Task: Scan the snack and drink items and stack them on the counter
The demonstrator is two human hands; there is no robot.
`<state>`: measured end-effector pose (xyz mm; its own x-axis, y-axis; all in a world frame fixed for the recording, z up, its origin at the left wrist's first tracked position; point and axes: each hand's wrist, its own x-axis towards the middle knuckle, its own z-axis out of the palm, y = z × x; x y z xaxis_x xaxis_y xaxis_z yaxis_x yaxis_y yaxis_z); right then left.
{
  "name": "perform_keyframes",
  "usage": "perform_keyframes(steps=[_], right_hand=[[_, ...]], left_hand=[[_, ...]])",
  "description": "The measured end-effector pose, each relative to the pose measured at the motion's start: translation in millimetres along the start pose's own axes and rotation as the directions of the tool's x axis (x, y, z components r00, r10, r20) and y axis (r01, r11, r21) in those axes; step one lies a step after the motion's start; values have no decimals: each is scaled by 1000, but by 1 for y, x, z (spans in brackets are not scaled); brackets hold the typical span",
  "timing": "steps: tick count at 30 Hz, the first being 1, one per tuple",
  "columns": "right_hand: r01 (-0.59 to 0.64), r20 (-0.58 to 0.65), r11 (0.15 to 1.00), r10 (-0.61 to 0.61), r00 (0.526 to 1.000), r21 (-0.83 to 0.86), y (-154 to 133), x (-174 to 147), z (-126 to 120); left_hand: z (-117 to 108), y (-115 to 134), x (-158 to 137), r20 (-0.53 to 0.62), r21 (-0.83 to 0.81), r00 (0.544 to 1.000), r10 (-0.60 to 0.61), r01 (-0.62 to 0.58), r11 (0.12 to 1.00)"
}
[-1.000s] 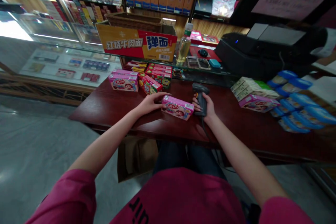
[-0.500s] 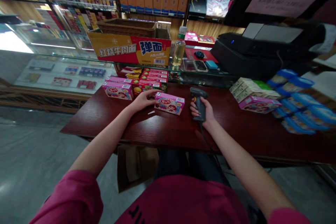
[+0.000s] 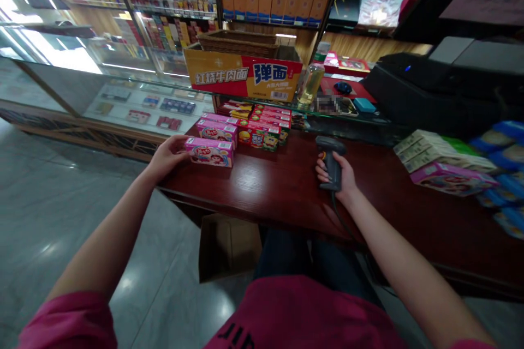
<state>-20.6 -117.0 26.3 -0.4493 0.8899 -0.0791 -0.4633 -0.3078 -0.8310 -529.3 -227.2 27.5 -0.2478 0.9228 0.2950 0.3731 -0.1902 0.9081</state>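
My left hand grips the left end of a pink snack box at the left of the dark wooden counter. Just behind that box stand similar pink boxes, and red snack boxes are stacked to their right. My right hand is wrapped round the handle of a black barcode scanner, held above the counter with its head pointing left. From the handle's base a cable runs down over the counter's front edge.
Pale green boxes, another pink box and blue-lidded tubs sit at the right. Behind, a glass shelf bears a noodle carton, a bottle and a mouse. An open cardboard box is on the floor.
My left hand has carried the pink box leftward, to just in front of the other pink boxes. The view has turned left. My right hand still holds the scanner.
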Motion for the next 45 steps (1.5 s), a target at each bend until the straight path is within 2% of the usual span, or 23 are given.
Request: perform_keyframes(steps=[3,10,14,18,21,24,27,30,36,45], right_hand=[[3,-4,1000,-3,1000,-12,0,1,2],[10,-20,1000,-11,1000,-27,-1,1,2],[5,-23,1000,-5,1000,-18,0,1,1],[-2,-14,1000,3,1000,8,0,1,1],[-3,-12,1000,4,1000,27,0,1,0],[-6,-13,999,7,1000,38,1,1,0],[-9,-12,999,10,1000,47,1,1,0],[-8,-10,999,8,1000,53,1,1,-1],[-11,2,998,11,1000,65,1,3,-3],[-14,16,998,13,1000,67,1,3,-4]], left_hand=[[-9,-6,10,-73,19,997,24,-22,1000],[9,-10,43,-69,-17,997,29,-30,999],[13,-15,48,-76,-35,997,5,-8,999],[13,-20,49,-109,6,992,69,-69,998],[13,-24,52,-119,-36,989,91,-95,995],[14,-27,57,-89,-86,994,56,-64,994],[17,-24,60,27,-99,999,18,-15,995],[23,-18,61,117,-20,993,-17,19,1000],[32,-4,58,70,128,996,-57,47,991],[43,-4,48,21,286,999,-30,23,958]])
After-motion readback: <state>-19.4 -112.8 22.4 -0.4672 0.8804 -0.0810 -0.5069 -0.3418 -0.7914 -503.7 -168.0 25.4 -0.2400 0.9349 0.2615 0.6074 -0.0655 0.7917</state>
